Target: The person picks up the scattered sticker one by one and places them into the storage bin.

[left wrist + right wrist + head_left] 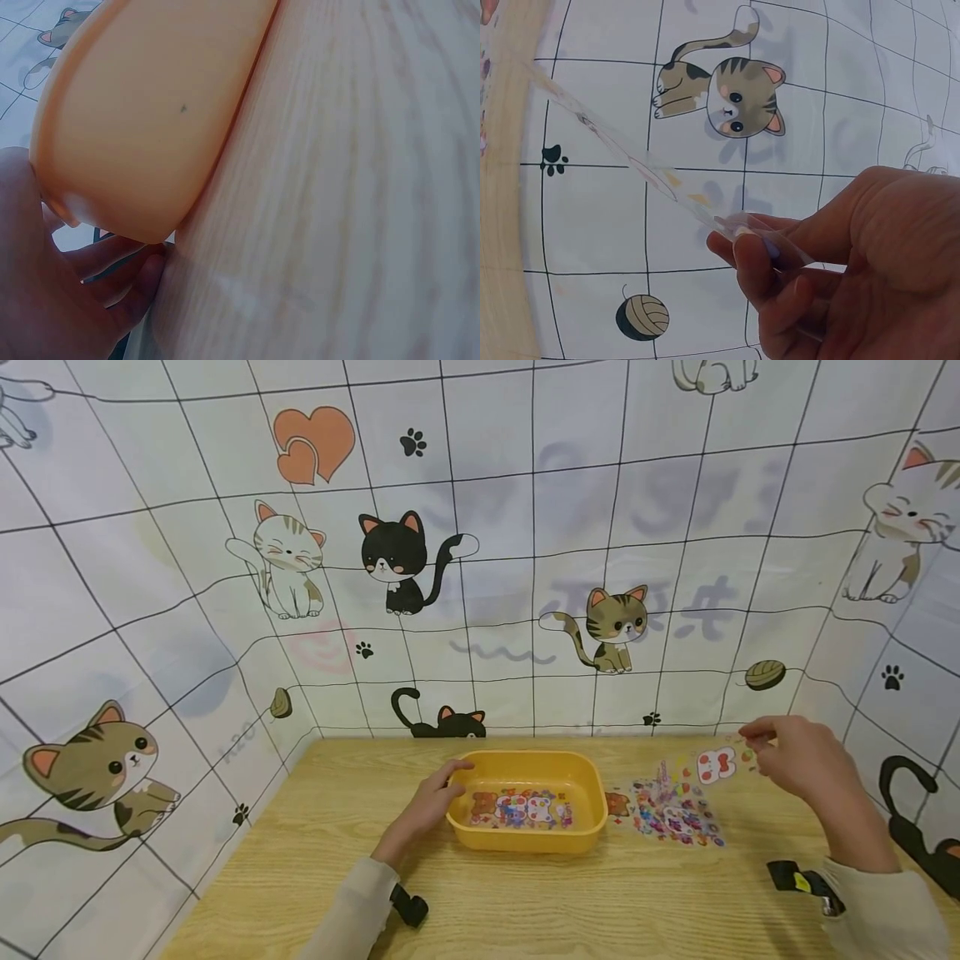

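Observation:
A yellow plastic basin [525, 842] stands on the table, with clear printed plastic bags or sheets [517, 810] showing cartoon animals on its floor. My left hand [432, 797] holds the basin's left end; in the left wrist view its thumb lies at the rim and the fingers bend round the outer wall. Off to the right, my right hand [806, 760] pinches the edge of a clear plastic bag [716, 766] with a white rabbit print. That bag [641, 165] appears nearly edge-on between thumb and fingers in the right wrist view.
More clear printed plastic pieces [678, 814] lie overlapping on the wooden table [525, 902] just right of the basin. A white cat-print curtain [510, 560] hangs behind the table and along both sides.

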`<state>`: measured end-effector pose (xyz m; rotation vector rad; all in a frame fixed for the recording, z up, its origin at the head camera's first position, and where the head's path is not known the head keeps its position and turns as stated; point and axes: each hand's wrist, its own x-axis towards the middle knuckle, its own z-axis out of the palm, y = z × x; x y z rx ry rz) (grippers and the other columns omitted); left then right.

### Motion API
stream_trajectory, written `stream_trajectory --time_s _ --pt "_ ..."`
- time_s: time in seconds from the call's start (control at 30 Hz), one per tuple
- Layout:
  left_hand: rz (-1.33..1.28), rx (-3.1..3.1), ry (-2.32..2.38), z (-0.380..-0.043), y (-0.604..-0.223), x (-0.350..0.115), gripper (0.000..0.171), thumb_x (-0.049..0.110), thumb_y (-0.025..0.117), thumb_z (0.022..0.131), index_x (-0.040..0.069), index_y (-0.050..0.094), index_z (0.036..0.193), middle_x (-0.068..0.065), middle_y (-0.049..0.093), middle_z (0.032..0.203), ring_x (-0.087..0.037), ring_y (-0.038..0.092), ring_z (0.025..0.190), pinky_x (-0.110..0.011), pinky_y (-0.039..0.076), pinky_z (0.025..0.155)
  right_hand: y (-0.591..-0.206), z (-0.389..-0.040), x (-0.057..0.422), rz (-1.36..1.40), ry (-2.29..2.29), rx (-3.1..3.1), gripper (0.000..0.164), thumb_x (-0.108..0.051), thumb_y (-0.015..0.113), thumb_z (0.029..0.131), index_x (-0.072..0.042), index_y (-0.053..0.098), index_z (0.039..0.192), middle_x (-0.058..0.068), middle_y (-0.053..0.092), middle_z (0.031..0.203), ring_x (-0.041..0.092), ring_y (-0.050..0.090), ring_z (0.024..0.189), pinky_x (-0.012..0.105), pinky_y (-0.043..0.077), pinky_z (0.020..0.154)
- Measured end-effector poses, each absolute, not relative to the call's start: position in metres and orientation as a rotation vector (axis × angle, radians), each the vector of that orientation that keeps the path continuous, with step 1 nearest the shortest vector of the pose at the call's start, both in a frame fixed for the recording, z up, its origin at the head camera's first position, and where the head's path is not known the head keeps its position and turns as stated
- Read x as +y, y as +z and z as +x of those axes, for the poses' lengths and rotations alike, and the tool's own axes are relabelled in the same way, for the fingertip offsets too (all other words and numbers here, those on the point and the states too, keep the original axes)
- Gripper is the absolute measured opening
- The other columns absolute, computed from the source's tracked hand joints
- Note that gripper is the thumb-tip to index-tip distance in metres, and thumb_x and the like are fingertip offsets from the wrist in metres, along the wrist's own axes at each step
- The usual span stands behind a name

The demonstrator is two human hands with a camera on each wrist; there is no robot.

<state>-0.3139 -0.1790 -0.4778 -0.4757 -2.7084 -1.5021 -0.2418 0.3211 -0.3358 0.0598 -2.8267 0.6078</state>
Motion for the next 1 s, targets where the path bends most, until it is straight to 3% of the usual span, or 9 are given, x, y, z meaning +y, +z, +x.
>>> stream_trajectory --time_s 0.6,1.0 --pt "-0.467 -2.713 -1.497 -0.314 -0.48 -0.179 0.041 0.014 0.05 0.101 0.019 0.059 0.141 -0.011 0.047 0.16 -0.037 0.041 0.15 -0.059 0.038 0.119 -0.325 -0.233 0.313 0.073 0.58 -2.755 0.033 -0.008 0.053 0.099 0.006 0.064 0.127 0.036 0.066 0.113 0.023 0.052 0.064 0.033 0.034 0.05" --pt "-0.473 -2.712 -1.477 -0.313 -0.477 -0.178 0.042 0.013 0.05 0.101 0.017 0.058 0.141 -0.011 0.048 0.159 -0.036 0.042 0.15 -0.058 0.038 0.119 -0.319 -0.225 0.304 0.097 0.57 -2.713 0.031 -0.01 0.055 0.102 0.004 0.064 0.128 0.032 0.069 0.105 0.019 0.045 0.058 0.032 0.03 0.048"
